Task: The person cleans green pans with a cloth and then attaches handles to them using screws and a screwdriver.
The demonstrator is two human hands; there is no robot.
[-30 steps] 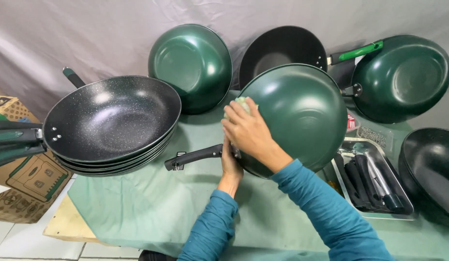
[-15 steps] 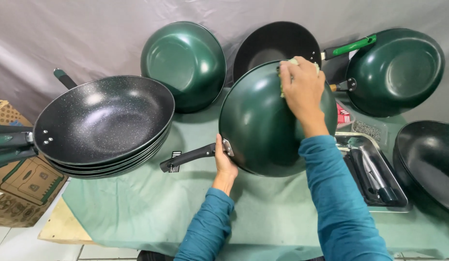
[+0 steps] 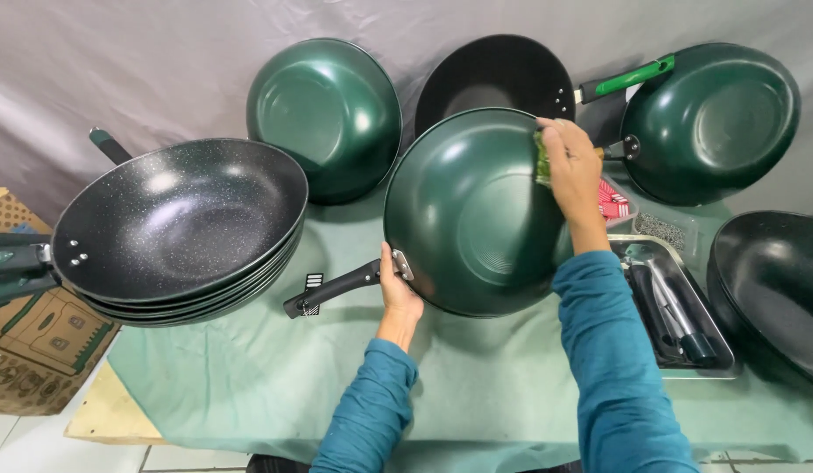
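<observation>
A dark green wok [image 3: 472,215] is tilted up in front of me, its rounded underside facing me. My left hand [image 3: 398,293] grips it where the black handle [image 3: 332,289] joins the bowl. My right hand [image 3: 571,171] presses a small green scouring pad [image 3: 541,158] against the wok's upper right rim. Both sleeves are teal.
A stack of black speckled woks [image 3: 179,228] sits at the left over cardboard boxes [image 3: 38,337]. Three more woks [image 3: 326,114] lean on the grey backdrop. A metal tray [image 3: 687,363] with handles lies at the right, beside another black wok [image 3: 774,280]. Green cloth [image 3: 249,377] covers the table.
My right hand has slid the pad across the wok's underside from left of centre to the upper right rim. The wok has stayed in my left hand.
</observation>
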